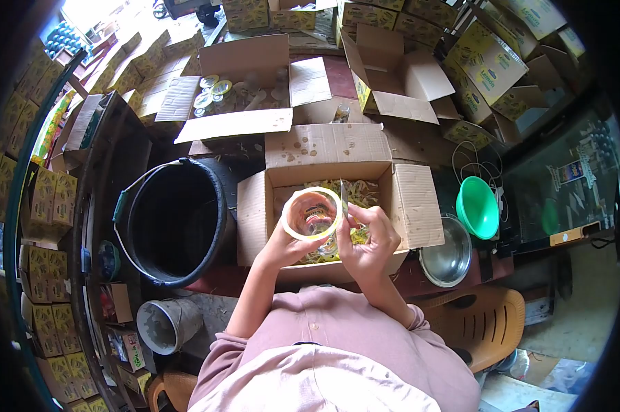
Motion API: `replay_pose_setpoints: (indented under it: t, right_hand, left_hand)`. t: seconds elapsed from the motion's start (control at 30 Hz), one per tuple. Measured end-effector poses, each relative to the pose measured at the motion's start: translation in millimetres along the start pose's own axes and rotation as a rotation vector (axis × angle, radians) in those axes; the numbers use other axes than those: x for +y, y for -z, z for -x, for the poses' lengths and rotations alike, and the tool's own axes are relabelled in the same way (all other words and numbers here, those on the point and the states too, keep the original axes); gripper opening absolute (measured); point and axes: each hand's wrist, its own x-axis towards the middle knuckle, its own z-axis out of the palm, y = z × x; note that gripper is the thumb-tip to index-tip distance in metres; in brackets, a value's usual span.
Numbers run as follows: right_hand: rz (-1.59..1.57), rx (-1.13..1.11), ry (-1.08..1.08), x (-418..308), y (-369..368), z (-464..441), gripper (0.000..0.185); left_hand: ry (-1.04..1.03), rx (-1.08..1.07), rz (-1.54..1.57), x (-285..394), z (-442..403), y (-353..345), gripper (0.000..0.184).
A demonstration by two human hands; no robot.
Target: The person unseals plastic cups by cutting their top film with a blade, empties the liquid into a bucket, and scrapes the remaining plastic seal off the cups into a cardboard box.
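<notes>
A clear round container (312,213) with a yellow rim is tilted so its open mouth faces the camera. My left hand (286,242) is wrapped round its lower left side. At its right side, my right hand (369,242) pinches a thin flat blade-like piece (345,196), held upright against the rim. Both hands are above an open cardboard box (411,206), in which yellow printed labels or wrappers (359,192) lie.
A large black bucket (220,206) stands left of the box, with a grey bucket (167,325) below it. A green bowl (477,207) and a metal bowl (446,255) are at the right. Behind stand an open box (244,55) of lidded containers and another open box (406,75).
</notes>
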Motion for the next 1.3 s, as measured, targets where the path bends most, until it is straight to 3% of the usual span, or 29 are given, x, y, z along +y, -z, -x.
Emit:
replay_pose_setpoints:
  t: [0.43,0.77,1.3]
  right_hand:
    - [-0.096,-0.007,-0.095,3.5,1.3,1.5,0.017]
    - [-0.010,-0.005,-0.028,3.3,-0.3,-0.4,0.019]
    - [-0.113,-0.102,-0.145,9.9,9.6,-2.9,0.018]
  left_hand:
    - [-0.031,-0.022,0.182,-12.2,1.9,-1.5,0.065]
    - [0.000,-0.001,0.088,-11.9,5.9,-1.5,0.063]
    - [0.066,-0.071,-0.005,0.5,2.3,0.9,0.063]
